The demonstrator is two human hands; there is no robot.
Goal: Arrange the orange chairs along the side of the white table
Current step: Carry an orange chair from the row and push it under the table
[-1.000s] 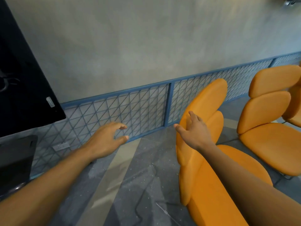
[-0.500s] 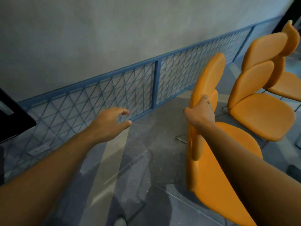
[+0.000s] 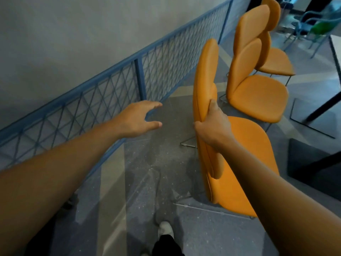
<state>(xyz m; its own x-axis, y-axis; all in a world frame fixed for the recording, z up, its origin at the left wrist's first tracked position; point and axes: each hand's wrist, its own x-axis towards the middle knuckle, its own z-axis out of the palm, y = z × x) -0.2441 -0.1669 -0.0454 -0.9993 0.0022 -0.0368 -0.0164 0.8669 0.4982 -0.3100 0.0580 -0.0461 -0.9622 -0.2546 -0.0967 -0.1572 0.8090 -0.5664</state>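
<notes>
The nearest orange chair (image 3: 247, 163) stands right of centre with its backrest edge toward me. My right hand (image 3: 212, 126) grips the backrest edge about halfway up, thumb on the seat side. My left hand (image 3: 140, 117) hovers in the air to the left of the chair with relaxed, spread fingers and holds nothing. A second orange chair (image 3: 258, 93) stands just behind the first, and a third orange chair (image 3: 276, 61) behind that. The white table (image 3: 336, 52) shows only as a corner at the right edge, with a dark leg below it.
A grey wall with a blue mesh panel (image 3: 114, 95) along its base runs on the left. A dark table base plate (image 3: 313, 163) lies on the floor at right. Teal chairs (image 3: 310, 24) stand far back. My white shoe (image 3: 166, 229) is at the bottom.
My right hand has gone from reaching to gripping the chair's backrest. The view has swung right and down, revealing more chairs and the table corner. My left hand stays open in the air.
</notes>
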